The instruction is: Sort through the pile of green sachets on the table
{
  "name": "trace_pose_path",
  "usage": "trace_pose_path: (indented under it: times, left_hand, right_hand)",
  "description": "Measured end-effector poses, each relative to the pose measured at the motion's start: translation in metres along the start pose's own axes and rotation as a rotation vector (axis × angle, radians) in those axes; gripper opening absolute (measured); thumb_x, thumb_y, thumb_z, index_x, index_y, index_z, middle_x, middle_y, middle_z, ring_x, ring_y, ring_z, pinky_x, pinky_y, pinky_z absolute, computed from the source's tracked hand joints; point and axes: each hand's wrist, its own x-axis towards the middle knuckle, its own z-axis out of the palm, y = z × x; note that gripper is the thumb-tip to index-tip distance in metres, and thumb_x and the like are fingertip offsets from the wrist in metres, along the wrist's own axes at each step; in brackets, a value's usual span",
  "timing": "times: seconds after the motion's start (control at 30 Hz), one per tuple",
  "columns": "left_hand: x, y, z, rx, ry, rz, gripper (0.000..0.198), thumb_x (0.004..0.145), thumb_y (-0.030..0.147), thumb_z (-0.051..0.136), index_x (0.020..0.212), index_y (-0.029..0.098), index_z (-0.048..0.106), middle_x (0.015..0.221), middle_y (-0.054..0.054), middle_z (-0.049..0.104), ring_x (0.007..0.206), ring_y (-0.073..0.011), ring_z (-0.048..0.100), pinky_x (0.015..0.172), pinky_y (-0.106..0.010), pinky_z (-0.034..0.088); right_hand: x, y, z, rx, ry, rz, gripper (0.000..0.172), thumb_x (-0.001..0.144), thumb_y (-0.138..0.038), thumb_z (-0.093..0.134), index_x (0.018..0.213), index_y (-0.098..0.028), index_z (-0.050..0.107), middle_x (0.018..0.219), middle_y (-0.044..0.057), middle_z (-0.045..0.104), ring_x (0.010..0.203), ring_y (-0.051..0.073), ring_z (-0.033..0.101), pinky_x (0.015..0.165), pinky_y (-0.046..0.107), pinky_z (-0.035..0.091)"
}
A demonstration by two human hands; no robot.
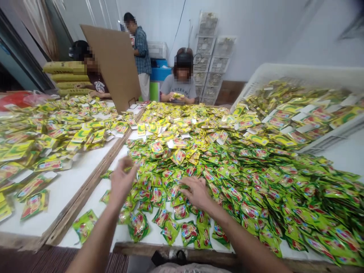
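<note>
At eight o'clock the left hand [123,176] was blurred, grip unclear; five o'clock's right hand [196,190] spread parted fingers over green packets [189,232].

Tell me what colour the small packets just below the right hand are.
The packets are mostly bright green with red patches, seen best in the head view.

Grey T-shirt [182,87]: I read "CHEERUP" across chest. Dark shirt [98,82], sacks [66,77], green packets [189,232]: lettering too blurred for me.
</note>
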Motion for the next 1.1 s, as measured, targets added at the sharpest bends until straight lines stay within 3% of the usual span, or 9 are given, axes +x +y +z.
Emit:
trace_pose_path:
  times: [0.07,0.13,0.27,0.33,0.5,0.63,0.73,0.9,1.1]
  left_hand:
    - [-0.026,-0.002,0.033,0.011,-0.237,-0.055,0.041,0.069,0.042,0.063,0.103,0.017,0.063,0.089,-0.009,0.068,0.080,-0.0243,0.062,0.073,-0.036,0.048]
    - [-0.046,-0.004,0.060,0.066,-0.436,0.019,0.025,0.070,0.026,0.060,0.092,0.019,0.068,0.085,-0.008,0.070,0.078,-0.0246,0.062,0.076,-0.038,0.047]
    - [-0.059,-0.005,0.091,0.281,-0.751,0.451,0.060,0.057,0.002,0.052,0.113,0.022,0.061,0.124,-0.007,0.058,0.116,-0.0282,0.046,0.100,-0.044,0.033]
    - [-0.058,-0.006,0.097,0.406,-0.866,0.548,0.067,0.058,0.002,0.051,0.122,0.022,0.055,0.130,-0.006,0.053,0.125,-0.0291,0.038,0.103,-0.047,0.029]
    - [-0.066,-0.014,0.094,0.440,-0.804,0.585,0.042,0.080,0.015,0.042,0.119,0.020,0.055,0.119,-0.006,0.061,0.117,-0.0219,0.047,0.100,-0.039,0.037]
    - [-0.080,-0.020,0.090,0.409,-0.758,0.591,0.050,0.074,0.018,0.053,0.124,0.018,0.051,0.126,-0.008,0.057,0.117,-0.0239,0.048,0.101,-0.040,0.036]
    - [-0.081,-0.018,0.093,0.341,-0.721,0.459,0.040,0.074,0.011,0.048,0.111,0.019,0.062,0.110,-0.008,0.066,0.103,-0.0232,0.057,0.094,-0.039,0.040]
    - [-0.072,-0.016,0.096,-0.179,-0.548,-0.168,0.024,0.071,0.024,0.056,0.091,0.017,0.066,0.077,-0.005,0.069,0.075,-0.0219,0.065,0.075,-0.036,0.050]
    - [-0.089,-0.013,0.093,-0.537,-0.568,-0.439,0.021,0.065,0.030,0.063,0.080,0.017,0.057,0.063,0.004,0.058,0.052,-0.0096,0.057,0.060,-0.025,0.051]
  right_hand:
    - [0.010,0.007,-0.007,0.002,0.061,-0.016,0.021,0.086,-0.028,0.049,0.097,-0.024,0.066,0.099,0.003,0.068,0.092,0.021,0.059,0.083,0.036,0.041]
    - [0.029,0.020,-0.020,-0.054,0.172,0.021,0.025,0.086,-0.019,0.043,0.096,-0.021,0.066,0.096,0.005,0.068,0.088,0.020,0.060,0.078,0.033,0.044]
    - [0.078,0.057,-0.043,-0.160,0.214,0.048,0.030,0.070,-0.004,0.051,0.089,-0.020,0.068,0.095,0.007,0.068,0.091,0.025,0.057,0.078,0.034,0.042]
    - [0.092,0.069,-0.045,-0.142,0.208,0.048,0.025,0.068,-0.004,0.052,0.079,-0.021,0.068,0.088,0.006,0.069,0.088,0.024,0.057,0.078,0.032,0.041]
    - [0.070,0.062,-0.035,-0.085,0.266,0.066,0.017,0.084,-0.021,0.045,0.081,-0.019,0.062,0.076,0.005,0.063,0.074,0.019,0.056,0.068,0.027,0.039]
    - [0.022,0.044,-0.025,0.094,0.304,0.175,0.023,0.087,-0.038,0.040,0.090,-0.021,0.054,0.057,-0.003,0.045,0.052,0.015,0.044,0.053,0.025,0.033]
    - [-0.006,0.040,-0.015,0.315,0.295,0.239,0.024,0.085,-0.041,0.041,0.095,-0.022,0.052,0.059,-0.005,0.043,0.052,0.015,0.042,0.052,0.025,0.033]
    - [-0.026,0.037,-0.009,0.386,0.307,0.305,0.025,0.085,-0.039,0.039,0.096,-0.021,0.053,0.072,0.000,0.055,0.060,0.016,0.049,0.058,0.027,0.039]
    - [-0.028,0.006,0.000,0.468,0.277,0.261,0.023,0.084,-0.040,0.047,0.091,-0.020,0.055,0.074,0.001,0.057,0.064,0.016,0.053,0.059,0.026,0.041]
